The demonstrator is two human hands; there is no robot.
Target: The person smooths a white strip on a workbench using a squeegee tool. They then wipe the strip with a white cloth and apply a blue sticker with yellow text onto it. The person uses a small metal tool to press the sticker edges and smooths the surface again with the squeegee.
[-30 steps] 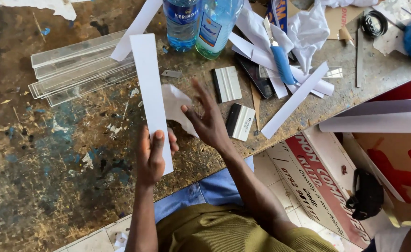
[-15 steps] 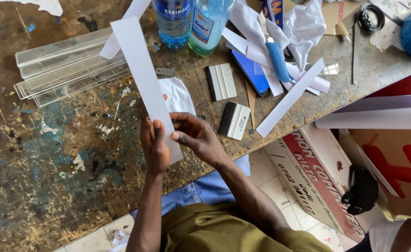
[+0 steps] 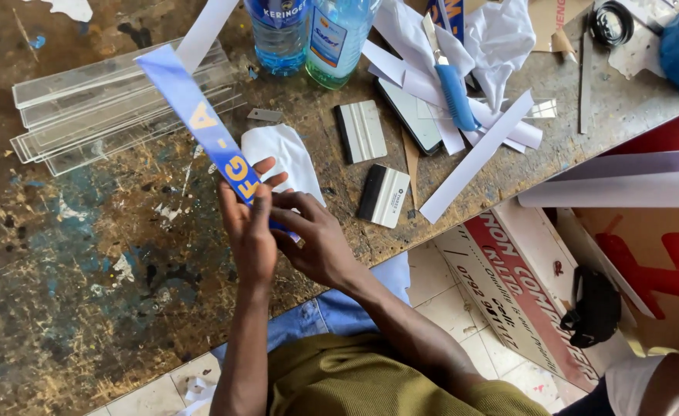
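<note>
Both hands grasping a blue strip over the workbench.

Left hand (image 3: 248, 231) and right hand (image 3: 318, 239) pinch the near end of the blue strip (image 3: 201, 123), yellow letters facing up; the strip slants away above the paint-stained workbench (image 3: 85, 293). Clear plastic strips (image 3: 93, 100) lie beyond, two small squeegees (image 3: 374, 162) to the right.

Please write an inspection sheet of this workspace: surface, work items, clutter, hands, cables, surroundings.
Surface: worn workbench, stained with paint.
Job's things: blue strip with yellow letters, held at its near end.
Clutter: clear acrylic strips, two squeegees, two bottles, white paper strips, blue-handled knife.
Grippers: left hand and right hand both grip the strip.
Cables: nothing seen.
Surroundings: red and white signboard, tiled floor.
</note>
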